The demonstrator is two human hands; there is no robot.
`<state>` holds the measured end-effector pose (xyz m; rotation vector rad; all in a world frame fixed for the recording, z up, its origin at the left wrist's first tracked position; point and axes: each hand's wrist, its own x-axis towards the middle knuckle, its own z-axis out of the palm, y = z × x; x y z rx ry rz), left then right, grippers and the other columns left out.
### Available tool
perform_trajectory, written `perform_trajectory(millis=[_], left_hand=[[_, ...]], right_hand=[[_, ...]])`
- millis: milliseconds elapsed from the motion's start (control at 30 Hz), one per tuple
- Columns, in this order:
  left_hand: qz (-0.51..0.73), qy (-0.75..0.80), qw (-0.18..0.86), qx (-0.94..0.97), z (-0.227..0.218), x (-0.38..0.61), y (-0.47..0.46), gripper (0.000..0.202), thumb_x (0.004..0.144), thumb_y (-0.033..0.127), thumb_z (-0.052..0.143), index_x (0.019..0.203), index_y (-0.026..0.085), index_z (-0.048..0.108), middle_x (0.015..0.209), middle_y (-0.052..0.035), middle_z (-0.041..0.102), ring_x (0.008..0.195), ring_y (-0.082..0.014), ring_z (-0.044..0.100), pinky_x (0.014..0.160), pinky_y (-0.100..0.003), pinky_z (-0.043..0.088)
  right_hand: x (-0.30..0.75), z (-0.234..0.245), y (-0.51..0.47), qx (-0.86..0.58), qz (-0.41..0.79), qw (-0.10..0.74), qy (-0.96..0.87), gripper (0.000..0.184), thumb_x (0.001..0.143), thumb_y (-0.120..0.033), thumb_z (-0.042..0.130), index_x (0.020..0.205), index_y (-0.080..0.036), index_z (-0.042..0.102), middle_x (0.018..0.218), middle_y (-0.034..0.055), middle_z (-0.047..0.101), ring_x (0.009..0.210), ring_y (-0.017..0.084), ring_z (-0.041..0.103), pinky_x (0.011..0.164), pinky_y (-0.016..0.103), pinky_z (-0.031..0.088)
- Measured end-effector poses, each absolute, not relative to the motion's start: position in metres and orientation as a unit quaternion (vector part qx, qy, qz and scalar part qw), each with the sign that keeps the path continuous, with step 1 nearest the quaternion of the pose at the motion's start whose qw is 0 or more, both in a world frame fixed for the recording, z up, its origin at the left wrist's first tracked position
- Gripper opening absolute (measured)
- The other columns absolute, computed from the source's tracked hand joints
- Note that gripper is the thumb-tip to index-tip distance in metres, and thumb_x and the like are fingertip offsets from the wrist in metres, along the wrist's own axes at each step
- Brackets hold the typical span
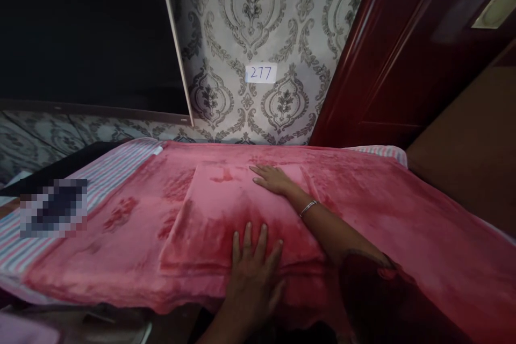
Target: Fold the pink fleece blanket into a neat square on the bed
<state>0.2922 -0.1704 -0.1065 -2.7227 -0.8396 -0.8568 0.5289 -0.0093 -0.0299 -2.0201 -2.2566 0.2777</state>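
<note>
A pink fleece blanket [382, 209] covers the bed in the head view. On top of it lies a folded pink cloth [209, 215], rectangular, in the middle. My left hand [253, 269] rests flat on the near edge of the folded cloth, fingers spread. My right hand [272, 178] lies flat on its far edge, palm down, with a silver bracelet [308, 207] on the wrist. Neither hand grips anything.
A striped sheet [108, 172] shows at the bed's left side. Behind the bed are a patterned wall [250, 21] with a paper label reading 277 [261, 72], a dark screen [84, 32] at left and a dark red wooden door [407, 48] at right.
</note>
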Motion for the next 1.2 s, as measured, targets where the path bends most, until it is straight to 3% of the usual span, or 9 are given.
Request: perform_trajectory(millis=[267, 467, 633, 867, 1100, 1200], left_hand=[[-0.271, -0.295, 0.081, -0.913, -0.101, 0.292, -0.174, 0.083, 0.08, 0.036, 0.069, 0.157, 0.032, 0.039, 0.168, -0.0114, 0.028, 0.153, -0.0448, 0.018, 0.12, -0.067, 0.008], [-0.274, -0.298, 0.069, -0.912, -0.1, 0.291, -0.175, 0.081, 0.082, 0.048, 0.068, 0.156, 0.034, 0.039, 0.167, -0.012, 0.029, 0.152, -0.0452, 0.021, 0.118, -0.068, 0.013], [-0.295, -0.285, 0.068, -0.909, -0.1, 0.291, -0.174, 0.081, 0.084, 0.047, 0.066, 0.158, 0.032, 0.036, 0.168, -0.0118, 0.028, 0.153, -0.0447, 0.019, 0.118, -0.068, 0.015], [-0.336, -0.312, 0.084, -0.885, -0.081, 0.261, -0.17, 0.054, 0.089, 0.036, 0.061, 0.141, 0.023, 0.059, 0.161, -0.015, 0.042, 0.151, -0.0366, 0.029, 0.122, -0.065, 0.009], [-0.31, -0.324, 0.1, -0.888, -0.102, 0.244, -0.158, 0.072, 0.084, 0.039, 0.067, 0.153, 0.031, 0.047, 0.165, -0.0117, 0.035, 0.154, -0.0393, 0.022, 0.122, -0.063, 0.012], [-0.315, -0.324, 0.1, -0.886, -0.107, 0.245, -0.158, 0.073, 0.083, 0.037, 0.067, 0.153, 0.031, 0.046, 0.166, -0.0123, 0.033, 0.154, -0.0398, 0.019, 0.122, -0.063, 0.011]], right_hand=[[0.529, -0.037, -0.012, -0.661, 0.078, 0.066, -0.744, 0.065, 0.103, -0.063, 0.027, 0.162, -0.037, 0.023, 0.169, 0.0036, 0.024, 0.154, 0.03, 0.025, 0.122, 0.058, 0.021], [0.52, -0.013, -0.016, -0.679, 0.094, 0.033, -0.728, 0.067, 0.104, -0.059, 0.032, 0.164, -0.032, 0.02, 0.171, 0.0058, 0.015, 0.156, 0.033, 0.015, 0.122, 0.061, 0.018], [0.487, 0.012, -0.04, -0.639, 0.077, 0.054, -0.763, 0.065, 0.104, -0.058, 0.032, 0.163, -0.032, 0.023, 0.171, 0.006, 0.01, 0.157, 0.033, 0.008, 0.124, 0.06, 0.015], [0.445, 0.005, -0.084, -0.538, 0.114, 0.039, -0.834, 0.057, 0.105, -0.056, 0.03, 0.159, -0.037, 0.034, 0.17, 0.0017, 0.015, 0.157, 0.031, 0.01, 0.124, 0.061, 0.016], [0.443, -0.011, -0.037, -0.58, 0.079, -0.012, -0.811, 0.068, 0.101, -0.062, 0.039, 0.162, -0.038, 0.022, 0.171, 0.0015, 0.012, 0.156, 0.039, 0.004, 0.119, 0.07, 0.016], [0.445, -0.015, -0.006, -0.609, 0.082, -0.011, -0.789, 0.069, 0.1, -0.066, 0.035, 0.162, -0.039, 0.021, 0.171, -0.0001, 0.009, 0.155, 0.041, 0.011, 0.119, 0.07, 0.015]])
